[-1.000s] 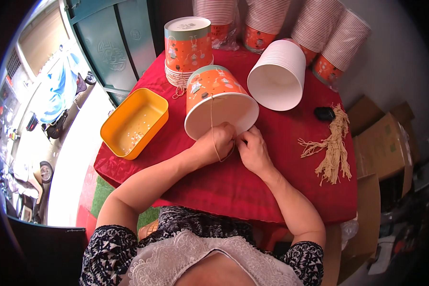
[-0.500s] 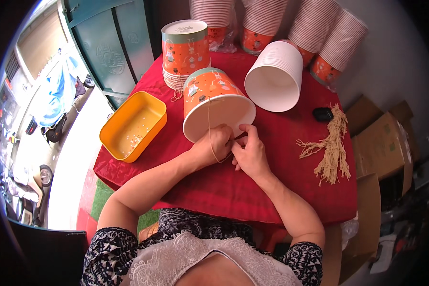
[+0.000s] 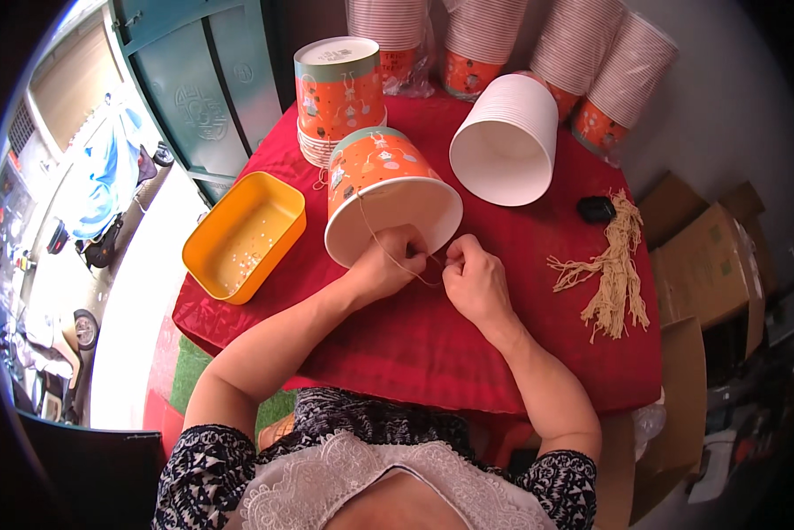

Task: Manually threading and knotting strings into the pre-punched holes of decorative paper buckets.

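An orange paper bucket [image 3: 381,163] with a green base band and printed figures lies on its side, its white mouth tilted toward me. My left hand [image 3: 393,261] is closed at the lower right of its rim, the fingertips partly hidden. A thin beige string [image 3: 367,223] hangs from a point on the upper left rim and loops down past my left hand. Just right of the rim, my right hand [image 3: 476,281] pinches the string's end, thumb and index finger together. A small gap separates the two hands.
Upside-down stacked orange buckets [image 3: 337,102] stand behind. White nested buckets [image 3: 503,150] lie right of centre. A yellow tub [image 3: 245,237] with small white bits sits left. Beige strings [image 3: 616,269] and a black object [image 3: 597,209] lie right on the red tablecloth [image 3: 538,362]. Wrapped bucket stacks [image 3: 582,53] line the back.
My right hand has drawn away to the right from my left, with the string between them. The bucket has shifted and turned slightly left along with my left hand.
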Demonstrator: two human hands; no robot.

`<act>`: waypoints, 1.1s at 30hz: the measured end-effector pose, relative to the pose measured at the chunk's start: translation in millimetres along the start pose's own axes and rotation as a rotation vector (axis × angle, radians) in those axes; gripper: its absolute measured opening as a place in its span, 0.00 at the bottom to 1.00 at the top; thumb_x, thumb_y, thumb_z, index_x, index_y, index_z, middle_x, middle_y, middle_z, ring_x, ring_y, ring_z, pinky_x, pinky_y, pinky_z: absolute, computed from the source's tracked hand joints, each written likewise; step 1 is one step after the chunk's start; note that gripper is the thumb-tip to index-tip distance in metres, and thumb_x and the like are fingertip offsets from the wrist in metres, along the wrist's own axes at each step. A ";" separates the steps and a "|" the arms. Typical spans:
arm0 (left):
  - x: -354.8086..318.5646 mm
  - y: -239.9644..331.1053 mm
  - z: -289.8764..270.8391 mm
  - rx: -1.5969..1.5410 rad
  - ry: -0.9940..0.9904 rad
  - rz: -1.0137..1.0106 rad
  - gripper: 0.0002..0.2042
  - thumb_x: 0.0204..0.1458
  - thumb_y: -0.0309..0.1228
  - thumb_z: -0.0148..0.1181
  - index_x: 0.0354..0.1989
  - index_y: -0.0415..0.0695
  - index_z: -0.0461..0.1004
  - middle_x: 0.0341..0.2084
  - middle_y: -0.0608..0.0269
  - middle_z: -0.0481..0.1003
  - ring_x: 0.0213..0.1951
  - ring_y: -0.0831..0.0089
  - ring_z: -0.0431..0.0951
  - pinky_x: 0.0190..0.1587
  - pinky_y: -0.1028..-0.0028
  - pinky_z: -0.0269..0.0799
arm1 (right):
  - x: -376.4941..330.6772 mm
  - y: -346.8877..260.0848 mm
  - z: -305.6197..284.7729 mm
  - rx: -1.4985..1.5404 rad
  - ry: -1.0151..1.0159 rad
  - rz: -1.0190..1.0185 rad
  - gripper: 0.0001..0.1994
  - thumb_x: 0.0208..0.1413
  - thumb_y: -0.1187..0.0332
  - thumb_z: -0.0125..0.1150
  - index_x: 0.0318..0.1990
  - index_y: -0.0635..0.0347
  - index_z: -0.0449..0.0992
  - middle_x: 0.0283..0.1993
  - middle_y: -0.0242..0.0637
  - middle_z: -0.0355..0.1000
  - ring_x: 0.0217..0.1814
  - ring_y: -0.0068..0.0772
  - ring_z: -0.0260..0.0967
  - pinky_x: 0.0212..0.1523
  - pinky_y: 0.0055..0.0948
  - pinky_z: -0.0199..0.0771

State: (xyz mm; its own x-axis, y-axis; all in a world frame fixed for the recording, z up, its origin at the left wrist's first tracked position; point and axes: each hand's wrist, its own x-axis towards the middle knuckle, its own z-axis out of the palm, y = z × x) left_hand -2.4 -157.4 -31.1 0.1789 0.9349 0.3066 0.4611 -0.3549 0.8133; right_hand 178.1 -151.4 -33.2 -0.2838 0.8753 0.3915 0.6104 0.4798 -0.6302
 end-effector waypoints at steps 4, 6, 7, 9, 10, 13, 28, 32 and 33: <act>0.6 -4.1 3.4 -0.008 0.001 -0.010 0.05 0.46 0.22 0.58 0.29 0.33 0.76 0.24 0.53 0.77 0.28 0.67 0.78 0.31 0.69 0.73 | -0.2 -2.0 2.1 0.269 0.032 0.103 0.06 0.51 0.80 0.52 0.36 0.66 0.66 0.26 0.51 0.72 0.30 0.53 0.75 0.32 0.45 0.76; -0.9 -7.3 2.3 -0.011 -0.014 -0.023 0.05 0.47 0.22 0.59 0.31 0.33 0.75 0.25 0.56 0.77 0.28 0.70 0.77 0.31 0.71 0.73 | 1.7 -26.7 -3.7 0.360 -0.053 0.253 0.06 0.52 0.80 0.52 0.37 0.67 0.66 0.26 0.51 0.72 0.29 0.52 0.75 0.31 0.44 0.76; -1.4 -8.6 1.8 -0.026 -0.026 -0.049 0.05 0.47 0.22 0.59 0.31 0.33 0.75 0.25 0.56 0.77 0.28 0.71 0.77 0.31 0.71 0.73 | 2.5 -36.8 -3.4 0.447 -0.134 0.404 0.06 0.53 0.80 0.52 0.38 0.67 0.66 0.27 0.51 0.72 0.29 0.51 0.76 0.31 0.43 0.76; 0.8 -6.7 5.5 -0.049 -0.051 -0.062 0.05 0.48 0.23 0.59 0.31 0.33 0.75 0.25 0.56 0.77 0.28 0.71 0.77 0.30 0.72 0.73 | -0.1 -26.3 7.3 0.465 -0.123 0.412 0.06 0.55 0.78 0.54 0.39 0.66 0.65 0.27 0.51 0.73 0.29 0.50 0.76 0.30 0.43 0.76; 1.8 -5.4 7.9 -0.093 -0.044 -0.048 0.05 0.48 0.23 0.59 0.30 0.33 0.75 0.25 0.56 0.77 0.28 0.72 0.77 0.30 0.72 0.73 | -2.0 -7.9 20.4 0.413 -0.015 0.231 0.06 0.56 0.78 0.54 0.39 0.66 0.65 0.25 0.45 0.73 0.24 0.38 0.74 0.22 0.36 0.72; 1.8 -8.6 4.5 -0.100 -0.038 -0.021 0.05 0.49 0.23 0.59 0.31 0.33 0.75 0.24 0.56 0.77 0.27 0.72 0.77 0.29 0.72 0.73 | -1.3 -0.1 26.2 0.331 0.057 0.031 0.05 0.56 0.78 0.55 0.39 0.66 0.67 0.23 0.41 0.73 0.20 0.28 0.72 0.18 0.31 0.70; 3.2 2.7 -2.5 -0.459 -0.061 -0.341 0.08 0.58 0.30 0.55 0.31 0.37 0.73 0.17 0.64 0.70 0.15 0.79 0.66 0.16 0.78 0.59 | 3.4 -1.0 25.8 0.144 0.081 -0.112 0.03 0.54 0.75 0.58 0.34 0.64 0.71 0.31 0.50 0.74 0.33 0.55 0.74 0.31 0.45 0.74; 2.1 4.5 -4.3 -0.471 -0.035 -0.376 0.09 0.58 0.30 0.55 0.31 0.37 0.73 0.19 0.65 0.70 0.17 0.80 0.67 0.18 0.79 0.59 | 4.9 -3.4 25.4 0.169 0.092 -0.100 0.03 0.55 0.75 0.59 0.33 0.64 0.71 0.29 0.48 0.74 0.32 0.54 0.74 0.30 0.44 0.73; 2.1 1.3 -4.4 -0.470 -0.034 -0.376 0.09 0.58 0.30 0.55 0.31 0.37 0.73 0.19 0.65 0.70 0.17 0.80 0.67 0.18 0.79 0.59 | 5.0 -3.4 25.8 0.170 0.091 -0.101 0.03 0.55 0.75 0.59 0.33 0.64 0.71 0.29 0.48 0.74 0.32 0.54 0.74 0.30 0.44 0.73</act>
State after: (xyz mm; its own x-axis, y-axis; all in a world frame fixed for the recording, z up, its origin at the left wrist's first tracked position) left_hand -5.2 -155.9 -27.3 0.1093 0.9925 -0.0544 0.0655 0.0475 0.9967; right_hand 155.5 -147.2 -46.3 -0.2643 0.8172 0.5122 0.4464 0.5745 -0.6861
